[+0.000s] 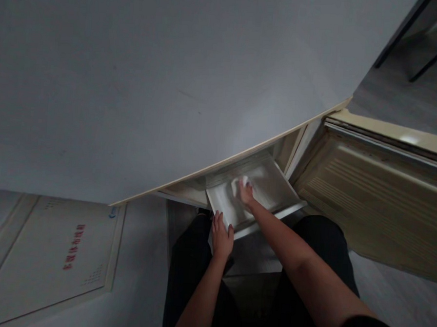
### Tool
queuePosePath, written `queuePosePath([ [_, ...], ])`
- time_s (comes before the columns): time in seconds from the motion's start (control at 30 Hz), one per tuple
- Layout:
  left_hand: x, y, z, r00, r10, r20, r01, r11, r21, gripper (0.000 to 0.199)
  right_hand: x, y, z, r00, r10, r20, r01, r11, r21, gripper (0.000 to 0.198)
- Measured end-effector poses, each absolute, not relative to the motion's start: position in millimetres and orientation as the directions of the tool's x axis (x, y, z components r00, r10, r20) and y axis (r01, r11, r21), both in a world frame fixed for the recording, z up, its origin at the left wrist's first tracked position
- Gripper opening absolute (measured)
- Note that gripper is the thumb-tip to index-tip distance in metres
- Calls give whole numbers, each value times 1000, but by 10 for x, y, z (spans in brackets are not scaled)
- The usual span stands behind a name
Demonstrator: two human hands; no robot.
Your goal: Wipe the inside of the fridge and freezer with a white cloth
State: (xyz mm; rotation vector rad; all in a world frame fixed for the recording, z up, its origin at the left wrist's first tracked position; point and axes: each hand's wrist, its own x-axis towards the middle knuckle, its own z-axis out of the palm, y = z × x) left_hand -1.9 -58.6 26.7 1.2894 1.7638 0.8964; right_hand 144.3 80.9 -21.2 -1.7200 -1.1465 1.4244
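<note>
A shallow white drawer is pulled partway out of a low cabinet that looks like a fridge. My right hand reaches inside it and presses a white cloth on its floor; the cloth is blurred and could be a tissue. At the drawer's near left corner, my left hand grips the rim, with the thumb on the inner side and the fingers over the edge.
The cabinet's pale top fills the upper view. Its door stands open on the right, ribbed inside. A white wall panel with red lettering is at left. Dark-clothed knees flank the drawer. Thin dark furniture legs stand at upper right.
</note>
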Motion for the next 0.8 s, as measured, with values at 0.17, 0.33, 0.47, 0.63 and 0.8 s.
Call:
queuePosePath([
  [0.17,-19,-642,162,-117,988,-98,602,149,785,55,1018,737,-341,-353,871,-341,482,-143,-864,58],
  [0.33,-63,-641,105,-69,995,-70,690,98,717,58,1085,1046,-430,-468,864,-183,457,60,-888,51],
  [0.47,-85,-652,86,-66,994,-83,721,105,685,60,1674,1339,-553,-145,980,-136,481,-50,-875,38],
  [0.63,-69,-647,95,-31,997,-69,764,68,641,62,2486,1281,-698,71,991,-110,542,-131,-830,79],
  [0.8,-44,-644,115,-40,997,-62,767,70,638,61,2152,1107,-640,-7,985,-172,796,-99,-597,97],
])
